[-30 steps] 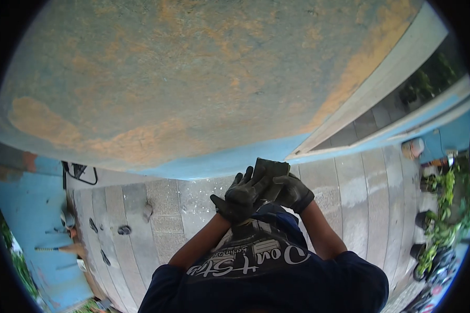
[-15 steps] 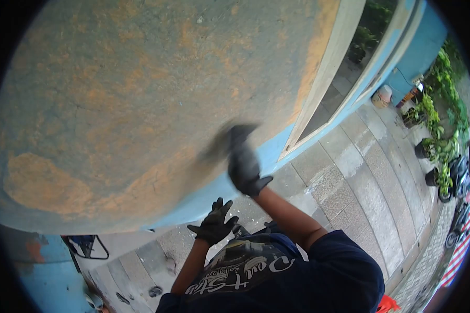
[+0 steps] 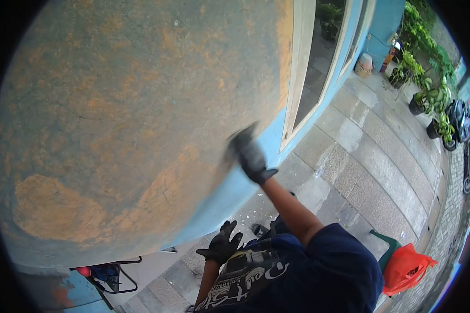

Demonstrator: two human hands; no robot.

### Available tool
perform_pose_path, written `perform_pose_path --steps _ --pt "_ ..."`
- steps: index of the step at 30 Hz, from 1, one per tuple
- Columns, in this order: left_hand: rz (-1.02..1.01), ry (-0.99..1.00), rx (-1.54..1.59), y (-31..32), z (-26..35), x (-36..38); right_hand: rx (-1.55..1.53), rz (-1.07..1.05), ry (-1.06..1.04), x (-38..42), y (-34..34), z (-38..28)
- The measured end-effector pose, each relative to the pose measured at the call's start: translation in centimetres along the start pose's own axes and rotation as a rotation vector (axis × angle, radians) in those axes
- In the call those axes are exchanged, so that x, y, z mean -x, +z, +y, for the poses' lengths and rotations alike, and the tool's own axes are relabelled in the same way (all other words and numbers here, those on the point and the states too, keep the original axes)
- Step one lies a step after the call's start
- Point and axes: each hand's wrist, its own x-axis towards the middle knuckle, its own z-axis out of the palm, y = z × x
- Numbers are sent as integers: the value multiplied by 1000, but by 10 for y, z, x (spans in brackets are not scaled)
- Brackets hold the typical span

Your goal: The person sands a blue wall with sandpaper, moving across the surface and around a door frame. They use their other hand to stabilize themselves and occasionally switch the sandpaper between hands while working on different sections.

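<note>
My right hand [image 3: 251,156], in a dark grey work glove, presses against the wall [image 3: 141,115] near its lower right border. Motion smears its fingers. A dark, flat-edged piece [image 3: 245,132] juts out at the fingertips, and its kind is too blurred to name. Bare orange and grey patches cover the wall above a light blue painted band [image 3: 230,185]. Lower down, my left hand [image 3: 222,245] wears a similar black glove. Its fingers are spread, nothing is in them, and it hovers in front of my shirt, apart from the wall.
A window frame [image 3: 296,68] borders the wall on the right. Beyond the paved floor [image 3: 360,151] stand potted plants [image 3: 420,101] and a motorcycle [image 3: 458,122]. A red plastic bag [image 3: 407,268] rests by a green stool [image 3: 385,245] at right. A black metal frame [image 3: 125,279] is at lower left.
The view has swung, bringing the red bag and green stool into sight. My right hand stays at the wall, still blurred by motion. My left hand remains spread, its fingers now pointing more to the right.
</note>
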Motion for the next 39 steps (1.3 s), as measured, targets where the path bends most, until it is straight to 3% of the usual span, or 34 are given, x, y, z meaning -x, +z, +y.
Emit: perform_pose_path --steps 2,3,4,6,8,9,10,12,14,16,17,19,20,22,23,24,25,26,28,29,30,32,33,34,35,36,38,39 --pt "116 30 13 -7 6 6 -320 -93 1212 -29 -8 39" --pt "144 49 2 -9 3 9 -816 264 1379 -36 -7 48" --pt "138 54 -7 -8 -1 13 -816 277 1381 -34 -1 42" --pt "133 28 11 -8 -8 11 -25 428 506 -51 13 27" --pt "107 35 -4 -4 -14 10 -244 191 194 -54 -14 -17" --pt "125 4 -15 -3 -11 9 -64 4 -180 -89 -57 -23" --pt "141 -31 -28 -4 -11 12 -60 8 -170 -81 -38 12" --pt "182 -10 -25 -11 -3 17 -81 588 185 -51 20 85" --pt "228 16 -10 -8 -1 20 -628 388 1098 -77 -18 74" --pt "247 -54 52 -9 -8 17 17 -38 813 -78 -23 39" --pt "264 -6 80 1 -31 11 -379 98 527 -71 -10 17" --pt "249 -37 160 8 -38 8 -232 3 161 -61 -26 -50" --pt "242 -63 241 10 -40 5 -157 -169 -130 -63 -43 -55" --pt "244 -54 337 19 -59 2 133 78 5 -38 -4 -24" --pt "251 -51 391 17 -60 6 -87 381 163 -44 -7 -9" --pt "258 -48 444 16 -61 10 -242 357 480 -24 14 14" --pt "197 -51 267 6 -52 21 -389 354 800 -5 36 38" --pt "218 -32 284 7 -60 17 -463 385 909 -7 37 41" --pt "260 8 317 11 -74 9 -31 436 313 -40 6 -30" --pt "310 73 364 12 -90 5 -130 210 200 -42 -12 -53" --pt "337 116 155 4 -83 7 -227 -17 90 -39 -25 -68" --pt "430 182 -277 -14 -69 13 -96 -49 -81 -48 -36 -59" --pt "446 112 389 -15 -58 16 -124 172 32 -46 -25 -40" --pt "427 72 723 -20 -38 23 -150 390 148 -37 -9 -21" --pt "435 29 1059 -25 -18 29 -245 330 603 -30 -4 -14" --pt "448 137 1164 -37 16 37 -392 230 937 -12 17 16" --pt "458 260 1267 -47 23 34 -188 440 395 -25 15 -12" --pt "440 272 1204 -51 3 30 -127 349 258 -40 -8 -49"
